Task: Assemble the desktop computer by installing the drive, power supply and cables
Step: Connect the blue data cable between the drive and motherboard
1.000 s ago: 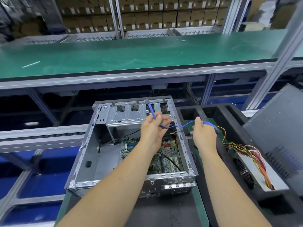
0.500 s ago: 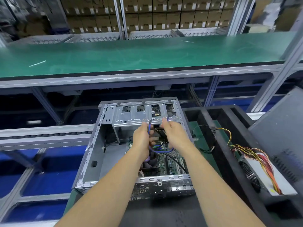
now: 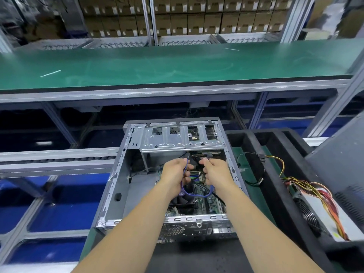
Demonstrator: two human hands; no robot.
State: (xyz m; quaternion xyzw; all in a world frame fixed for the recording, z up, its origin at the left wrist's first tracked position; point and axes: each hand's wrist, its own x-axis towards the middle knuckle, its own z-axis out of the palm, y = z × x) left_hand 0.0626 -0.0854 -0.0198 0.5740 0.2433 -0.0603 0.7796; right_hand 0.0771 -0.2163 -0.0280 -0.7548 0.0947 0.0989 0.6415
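i observe an open computer case [image 3: 118, 186] lying on its side on the table [image 3: 92, 247], its drive cage [image 3: 177, 139] at the far end and the motherboard [image 3: 204, 200] exposed on the floor of the chassis. both hands are inside the case, just below the drive cage. the left hand [image 3: 173, 172] has its grip clenched around one end of a blue data cable [image 3: 184, 191], fingers curled round the strand near its dark connector. the right hand [image 3: 214, 171] grasps the other end of the same cable, with a dark connector showing above its knuckles. the slack of the cable hangs in a loop between the two hands, over the motherboard; i cannot tell whether it touches the board. right of the case sits a black foam tray [image 3: 275, 186]. the power supply [image 3: 323, 215] lies in the tray's near right compartment, outside the case, fan grille facing left, with its bundle of yellow, red and orange wires [image 3: 315, 194] trailing over the top. a black cable with connectors [image 3: 256, 166] rests in the tray compartment next to the case. a green conveyor surface [image 3: 177, 66] runs across the far side.
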